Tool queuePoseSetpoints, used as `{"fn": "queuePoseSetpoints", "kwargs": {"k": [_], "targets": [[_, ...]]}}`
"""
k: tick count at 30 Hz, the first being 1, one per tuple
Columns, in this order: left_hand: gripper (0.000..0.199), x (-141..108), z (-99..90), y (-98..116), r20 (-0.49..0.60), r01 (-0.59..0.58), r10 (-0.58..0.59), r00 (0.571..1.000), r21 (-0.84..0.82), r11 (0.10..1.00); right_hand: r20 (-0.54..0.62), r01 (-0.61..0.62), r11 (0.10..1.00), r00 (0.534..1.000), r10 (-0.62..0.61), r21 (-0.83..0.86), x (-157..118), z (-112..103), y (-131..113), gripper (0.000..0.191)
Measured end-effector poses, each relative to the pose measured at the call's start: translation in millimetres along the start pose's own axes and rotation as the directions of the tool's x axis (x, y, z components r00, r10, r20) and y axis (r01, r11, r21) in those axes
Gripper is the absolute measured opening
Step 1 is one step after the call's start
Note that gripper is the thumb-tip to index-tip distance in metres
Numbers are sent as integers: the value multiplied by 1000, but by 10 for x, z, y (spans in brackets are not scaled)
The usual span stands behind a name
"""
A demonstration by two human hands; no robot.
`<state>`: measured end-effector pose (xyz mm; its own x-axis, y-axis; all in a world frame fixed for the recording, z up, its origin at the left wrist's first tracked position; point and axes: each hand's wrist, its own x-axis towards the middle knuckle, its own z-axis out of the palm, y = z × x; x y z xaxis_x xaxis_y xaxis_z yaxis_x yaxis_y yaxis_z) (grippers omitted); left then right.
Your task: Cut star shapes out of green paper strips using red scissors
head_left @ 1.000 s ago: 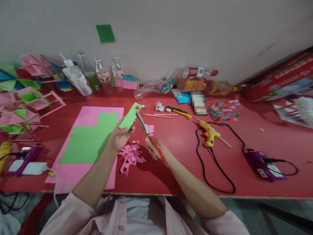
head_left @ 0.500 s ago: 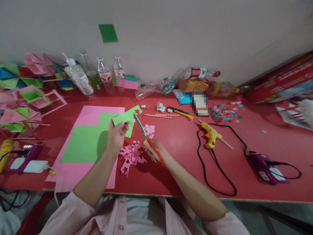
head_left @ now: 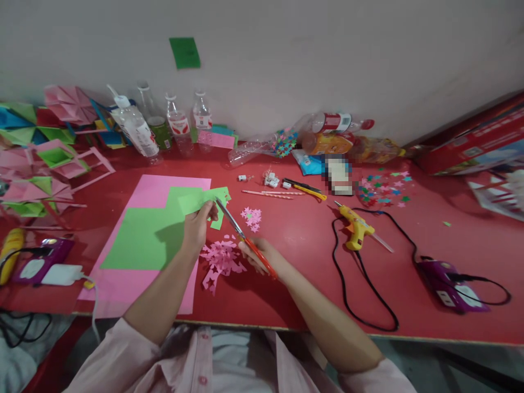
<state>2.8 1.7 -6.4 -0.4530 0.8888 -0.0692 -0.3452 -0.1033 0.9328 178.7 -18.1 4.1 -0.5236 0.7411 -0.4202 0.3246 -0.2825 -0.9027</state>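
Green strip (head_left: 189, 202) is pinched between your left hand's (head_left: 196, 225) thumb and fingers, over the bench's (head_left: 295, 297) left half, in front of the large green sheet (head_left: 141, 237) as you look down. Your right hand (head_left: 263, 257) is curled around the handles of the orange-handled scissors (head_left: 243, 233), tips at the strip; you can't tell whether they touch. Pink scraps (head_left: 221, 256) lie toward the front edge, pink stars (head_left: 251, 218) farther back.

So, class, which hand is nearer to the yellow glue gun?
Right. The right hand, holding scissors, is left of the glue gun; the left hand, holding green paper, is farther left.
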Motion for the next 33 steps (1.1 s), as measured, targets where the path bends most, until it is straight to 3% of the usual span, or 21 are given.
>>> {"fn": "queuePoseSetpoints", "kwargs": {"k": [5, 17, 25, 33], "targets": [[21, 27, -44, 1, 44, -58, 54, 998, 94, 994, -12, 35, 995, 999, -36, -94, -52, -65, -43, 44], [22, 45, -48, 39, 86, -11, -2, 996, 141, 990, 34, 56, 984, 998, -51, -167, -79, -142, -43, 47], [23, 47, -55, 38, 106, -31, 13, 994, 176, 984, 41, 77, 984, 997, -72, -161, -82, -141, -29, 45], [25, 80, -94, 6, 137, -25, 1, 991, 172, 985, 62, -8, 996, 998, 13, -94, -119, -152, -128, 42]]}}
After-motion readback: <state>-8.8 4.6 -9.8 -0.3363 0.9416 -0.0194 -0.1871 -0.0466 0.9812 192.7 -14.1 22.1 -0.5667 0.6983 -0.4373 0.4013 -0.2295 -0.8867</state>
